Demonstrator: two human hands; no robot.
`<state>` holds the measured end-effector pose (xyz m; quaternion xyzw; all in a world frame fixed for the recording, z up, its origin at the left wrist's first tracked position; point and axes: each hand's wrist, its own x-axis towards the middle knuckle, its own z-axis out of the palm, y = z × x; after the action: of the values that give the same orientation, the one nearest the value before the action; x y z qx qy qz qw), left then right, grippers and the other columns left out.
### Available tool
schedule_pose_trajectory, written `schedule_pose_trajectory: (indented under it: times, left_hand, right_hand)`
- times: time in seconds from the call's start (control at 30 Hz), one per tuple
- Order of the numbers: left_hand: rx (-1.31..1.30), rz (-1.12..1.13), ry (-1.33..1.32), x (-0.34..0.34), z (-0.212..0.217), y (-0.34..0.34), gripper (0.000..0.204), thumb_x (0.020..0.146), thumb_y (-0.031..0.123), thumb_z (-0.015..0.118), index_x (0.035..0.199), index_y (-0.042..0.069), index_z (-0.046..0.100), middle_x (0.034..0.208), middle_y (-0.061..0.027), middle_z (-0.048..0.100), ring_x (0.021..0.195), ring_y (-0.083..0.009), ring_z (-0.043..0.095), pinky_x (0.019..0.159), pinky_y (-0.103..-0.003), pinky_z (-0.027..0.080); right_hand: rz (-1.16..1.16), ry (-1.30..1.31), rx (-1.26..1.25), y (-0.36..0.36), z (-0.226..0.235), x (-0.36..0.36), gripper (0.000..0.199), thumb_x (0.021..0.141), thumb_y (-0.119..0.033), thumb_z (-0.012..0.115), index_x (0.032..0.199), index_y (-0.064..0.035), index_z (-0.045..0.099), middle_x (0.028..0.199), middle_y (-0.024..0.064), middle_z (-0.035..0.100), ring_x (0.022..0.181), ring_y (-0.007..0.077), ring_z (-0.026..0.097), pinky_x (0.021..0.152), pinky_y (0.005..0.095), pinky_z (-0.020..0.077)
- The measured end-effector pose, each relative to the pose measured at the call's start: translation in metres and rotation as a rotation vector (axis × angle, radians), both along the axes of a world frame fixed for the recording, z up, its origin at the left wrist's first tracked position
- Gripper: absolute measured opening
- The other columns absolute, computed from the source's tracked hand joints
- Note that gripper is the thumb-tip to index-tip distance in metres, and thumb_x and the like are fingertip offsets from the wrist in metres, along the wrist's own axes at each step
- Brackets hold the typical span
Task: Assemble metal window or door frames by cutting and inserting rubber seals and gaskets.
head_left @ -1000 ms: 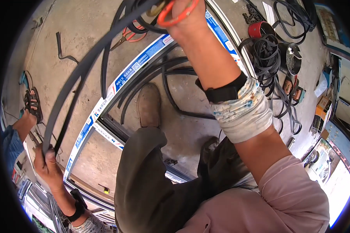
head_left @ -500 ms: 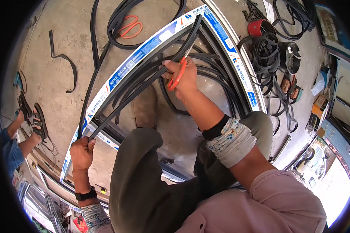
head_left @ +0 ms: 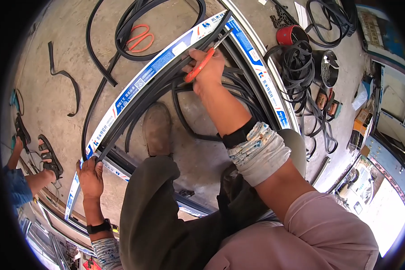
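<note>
A curved frame (head_left: 159, 62) wrapped in white and blue film lies across the floor in front of my knees. Along the inner side of its long curved edge runs a black rubber strip (head_left: 217, 32), reaching up to the top corner. At the frame's lower left corner my left hand (head_left: 92, 177) is closed on the strip, its fingers partly hidden. Farther up, my right hand (head_left: 210, 72) grips red-handled scissors (head_left: 200, 66) against the palm, blades pointing up toward the top corner. Its thumb and fingertips rest at the strip.
Coiled black strips surround a second pair of red-handled scissors (head_left: 140, 38) on the floor. A red bucket (head_left: 290, 36), a tangled strip pile (head_left: 297, 67) and a black bucket (head_left: 326, 68) stand right of the frame. Another person's sandalled foot (head_left: 48, 157) is at left. My shoe (head_left: 157, 130) stands inside the frame.
The view has shifted slightly. The strip between my hands, earlier slanting loosely across the frame's opening, now lies closer along the curved edge. The scissors' handles have turned within my right hand.
</note>
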<state>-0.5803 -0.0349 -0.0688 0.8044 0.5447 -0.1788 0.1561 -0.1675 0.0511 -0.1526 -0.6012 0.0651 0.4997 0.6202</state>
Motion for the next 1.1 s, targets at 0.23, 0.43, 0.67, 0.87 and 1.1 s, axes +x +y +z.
schedule_pose_trajectory:
  times: [0.23, 0.43, 0.67, 0.87, 1.1]
  left_hand:
    - [-0.06, 0.239, 0.024, -0.025, 0.0, -0.005, 0.034, 0.096, 0.035, 0.052, 0.096, 0.003, 0.064, 0.085, -0.0191, 0.063, 0.087, -0.0394, 0.057, 0.083, -0.046, 0.041]
    - [-0.065, 0.381, -0.103, -0.033, -0.013, -0.012, 0.031, 0.095, 0.03, 0.055, 0.096, -0.001, 0.063, 0.087, -0.0219, 0.061, 0.087, -0.0396, 0.057, 0.076, -0.044, 0.045]
    - [-0.103, 0.559, -0.147, -0.038, -0.024, -0.012, 0.027, 0.094, 0.025, 0.057, 0.098, -0.001, 0.063, 0.09, -0.0207, 0.06, 0.087, -0.0376, 0.057, 0.08, -0.042, 0.045]
    - [-0.054, 0.491, -0.12, -0.042, -0.031, -0.018, 0.028, 0.093, 0.025, 0.059, 0.098, -0.002, 0.062, 0.094, -0.0211, 0.06, 0.09, -0.0387, 0.056, 0.081, -0.043, 0.044]
    - [-0.022, 0.497, -0.115, -0.049, -0.045, -0.017, 0.029, 0.094, 0.026, 0.058, 0.099, -0.002, 0.062, 0.097, -0.0216, 0.061, 0.094, -0.0399, 0.056, 0.082, -0.043, 0.044]
  right_hand:
    - [-0.019, 0.023, -0.112, -0.04, 0.0, -0.031, 0.024, 0.081, 0.003, 0.064, 0.096, -0.005, 0.046, 0.084, 0.0102, 0.062, 0.066, 0.0202, 0.065, 0.051, 0.0305, 0.0537]
    - [0.058, -0.062, -0.031, -0.011, -0.004, -0.024, 0.026, 0.082, 0.001, 0.067, 0.099, -0.0019, 0.048, 0.08, 0.0072, 0.059, 0.059, 0.0162, 0.06, 0.051, 0.0276, 0.0514]
    - [0.081, -0.14, -0.076, 0.013, -0.011, -0.004, 0.025, 0.081, 0.002, 0.067, 0.099, 0.0007, 0.049, 0.077, 0.0089, 0.061, 0.052, 0.0143, 0.056, 0.048, 0.0269, 0.0472]
    - [0.137, -0.259, -0.172, 0.006, -0.011, -0.007, 0.028, 0.08, 0.001, 0.067, 0.101, 0.0015, 0.05, 0.085, 0.0118, 0.063, 0.058, 0.0167, 0.06, 0.051, 0.0282, 0.0512]
    - [0.068, -0.264, -0.096, 0.016, -0.009, -0.009, 0.029, 0.078, 0.002, 0.068, 0.1, 0.0019, 0.049, 0.079, 0.0115, 0.062, 0.053, 0.0177, 0.058, 0.048, 0.03, 0.0487]
